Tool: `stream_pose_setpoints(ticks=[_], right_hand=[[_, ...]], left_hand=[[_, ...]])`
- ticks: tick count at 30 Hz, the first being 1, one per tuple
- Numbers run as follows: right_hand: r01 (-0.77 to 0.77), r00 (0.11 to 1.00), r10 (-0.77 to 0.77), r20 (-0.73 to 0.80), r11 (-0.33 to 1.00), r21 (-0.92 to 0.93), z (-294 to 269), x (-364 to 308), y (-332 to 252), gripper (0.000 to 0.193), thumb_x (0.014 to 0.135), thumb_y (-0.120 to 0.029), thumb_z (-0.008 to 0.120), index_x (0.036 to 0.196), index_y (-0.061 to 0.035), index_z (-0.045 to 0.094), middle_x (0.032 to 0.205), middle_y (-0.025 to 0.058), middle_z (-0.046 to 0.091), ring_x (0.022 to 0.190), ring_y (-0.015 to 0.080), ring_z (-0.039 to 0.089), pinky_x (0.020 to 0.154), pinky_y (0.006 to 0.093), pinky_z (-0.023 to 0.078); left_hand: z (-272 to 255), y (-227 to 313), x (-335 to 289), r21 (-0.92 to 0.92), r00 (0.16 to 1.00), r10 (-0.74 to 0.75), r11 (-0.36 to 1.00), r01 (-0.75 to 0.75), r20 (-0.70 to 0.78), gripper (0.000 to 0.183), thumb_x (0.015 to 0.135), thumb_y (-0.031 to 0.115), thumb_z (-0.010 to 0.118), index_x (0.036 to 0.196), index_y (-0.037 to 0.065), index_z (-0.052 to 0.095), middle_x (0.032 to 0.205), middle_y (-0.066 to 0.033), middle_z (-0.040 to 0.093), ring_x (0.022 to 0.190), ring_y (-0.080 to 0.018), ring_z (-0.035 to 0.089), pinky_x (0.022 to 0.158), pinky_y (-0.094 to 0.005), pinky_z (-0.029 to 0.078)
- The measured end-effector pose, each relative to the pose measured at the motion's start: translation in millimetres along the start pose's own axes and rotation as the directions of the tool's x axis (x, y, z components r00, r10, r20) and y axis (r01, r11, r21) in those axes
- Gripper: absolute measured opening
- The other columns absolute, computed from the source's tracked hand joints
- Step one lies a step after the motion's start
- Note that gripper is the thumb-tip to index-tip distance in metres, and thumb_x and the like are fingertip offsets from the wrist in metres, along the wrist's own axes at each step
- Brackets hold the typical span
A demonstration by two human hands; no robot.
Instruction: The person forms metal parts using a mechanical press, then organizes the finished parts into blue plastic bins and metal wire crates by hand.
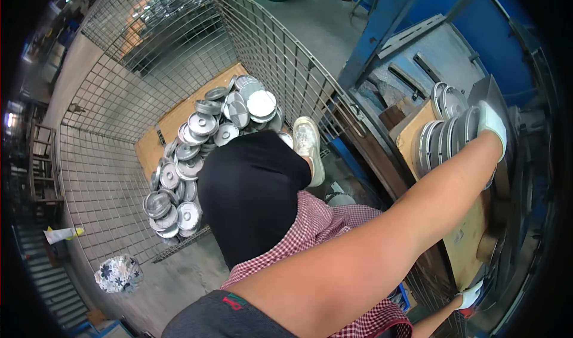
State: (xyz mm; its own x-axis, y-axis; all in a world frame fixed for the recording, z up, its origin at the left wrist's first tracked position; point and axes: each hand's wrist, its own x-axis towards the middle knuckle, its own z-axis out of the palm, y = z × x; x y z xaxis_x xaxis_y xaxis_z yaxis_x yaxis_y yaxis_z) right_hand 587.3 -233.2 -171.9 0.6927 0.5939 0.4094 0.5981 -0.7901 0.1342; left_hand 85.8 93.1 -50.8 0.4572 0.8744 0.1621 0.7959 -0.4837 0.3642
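Observation:
My left arm stretches across the view to the right. My left hand (493, 127), in a white glove, is closed against the end of a row of round silvery metal discs (444, 141); its fingertips are partly hidden. These discs stand on edge, side by side, on a wooden board at the machine. Two more discs (450, 102) lean just behind them. Lower right, my right hand (470, 296), also in a white glove, is beside the board's near end, against a small red thing (467, 312). Its fingers are too small and partly hidden to read.
A wire mesh cage (101, 159) on my left holds a heap of similar discs (190, 215) on a wooden base. Its rail (310, 63) runs between heap and machine. A blue steel frame (382, 31) rises behind the board. My shoe (308, 150) is beside the cage.

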Motion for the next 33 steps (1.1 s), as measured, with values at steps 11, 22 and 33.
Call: stream_pose_setpoints(ticks=[11, 22, 33], right_hand=[[-0.116, 0.993, 0.117, -0.014, 0.992, 0.054, 9, 5, -1, 0.044, 0.098, -0.03, 0.035, 0.141, -0.0266, 0.043, 0.128, 0.0095, 0.058, 0.1, 0.0283, 0.062, 0.087, 0.0387, 0.048], [-0.25, 0.966, 0.259, -0.021, 0.947, 0.2, 22, 20, 12, 0.044, 0.099, -0.037, 0.032, 0.139, -0.0268, 0.049, 0.126, 0.0104, 0.061, 0.099, 0.029, 0.063, 0.087, 0.0392, 0.047], [-0.256, 0.955, 0.291, -0.046, 0.896, 0.362, -21, -26, -53, 0.07, 0.087, -0.067, 0.041, 0.124, -0.0116, 0.063, 0.114, 0.0125, 0.066, 0.1, 0.0308, 0.063, 0.084, 0.0414, 0.046]], left_hand=[[-4, 0, 6, 0.065, 0.999, -0.025, 0.998, 0.023, 0.023, 0.045, 0.089, 0.035, 0.057, 0.129, 0.014, 0.061, 0.133, -0.0074, 0.058, 0.126, -0.033, 0.051, 0.102, -0.0611, 0.029], [-11, -1, -1, 0.018, 0.99, -0.038, 0.999, 0.036, 0.137, 0.054, 0.089, 0.037, 0.056, 0.137, 0.012, 0.053, 0.142, -0.0087, 0.05, 0.134, -0.0317, 0.043, 0.109, -0.0559, 0.023], [-17, -13, -22, 0.021, 0.996, -0.064, 0.998, 0.063, 0.061, 0.036, 0.083, 0.023, 0.057, 0.116, 0.016, 0.069, 0.12, -0.0048, 0.066, 0.112, -0.0247, 0.061, 0.093, -0.0537, 0.036]])
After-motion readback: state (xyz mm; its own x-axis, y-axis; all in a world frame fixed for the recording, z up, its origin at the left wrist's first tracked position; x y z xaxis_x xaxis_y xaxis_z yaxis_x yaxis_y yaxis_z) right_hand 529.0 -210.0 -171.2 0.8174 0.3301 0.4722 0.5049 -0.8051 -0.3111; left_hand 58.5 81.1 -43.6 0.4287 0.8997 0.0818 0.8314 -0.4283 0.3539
